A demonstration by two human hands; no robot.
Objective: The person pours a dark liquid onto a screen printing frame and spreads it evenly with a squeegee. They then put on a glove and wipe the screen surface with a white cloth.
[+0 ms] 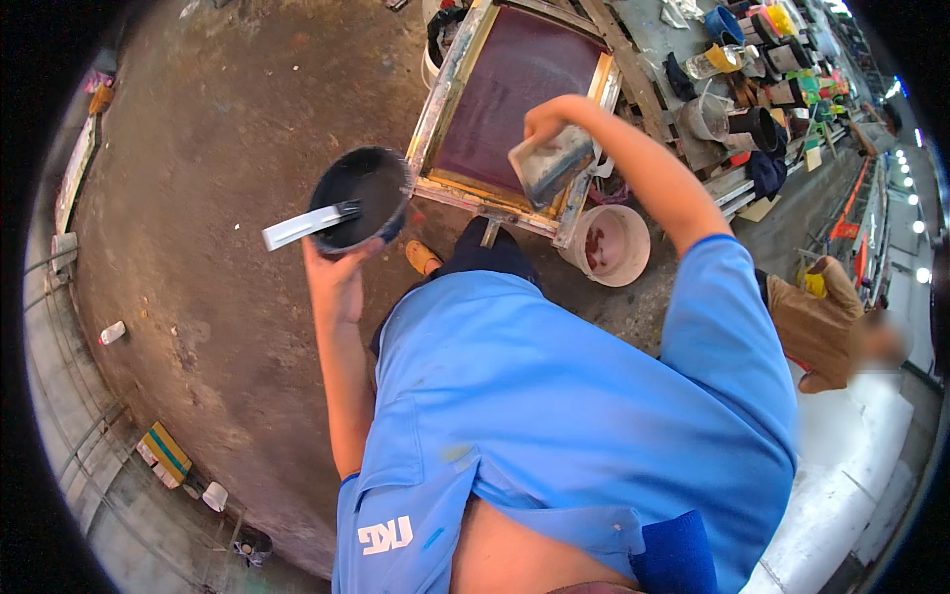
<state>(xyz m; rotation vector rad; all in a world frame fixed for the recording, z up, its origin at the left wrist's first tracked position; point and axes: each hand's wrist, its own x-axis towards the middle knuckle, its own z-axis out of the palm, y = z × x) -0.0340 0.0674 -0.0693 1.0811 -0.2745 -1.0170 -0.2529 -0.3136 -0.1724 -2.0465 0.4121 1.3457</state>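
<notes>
Left hand: the left hand [334, 269] grips from below a round dark bowl of black ink [359, 198], raised over the concrete floor [198, 148].
Bowl contents: flat white-handled scraper [309, 224] lies in the ink, handle jutting out to the left.
Right hand: the right hand [547, 121] is closed on a grey ink-smeared rectangular squeegee block [550, 163].
Squeegee position: over the lower right corner of the wooden-framed maroon mesh printing screen [515, 89].
Nearby: pale plastic bucket with red residue [606, 245], just right of the screen frame.

Bare floor [198, 198] leftward; bucket [606, 245] (right) obstructing
</notes>
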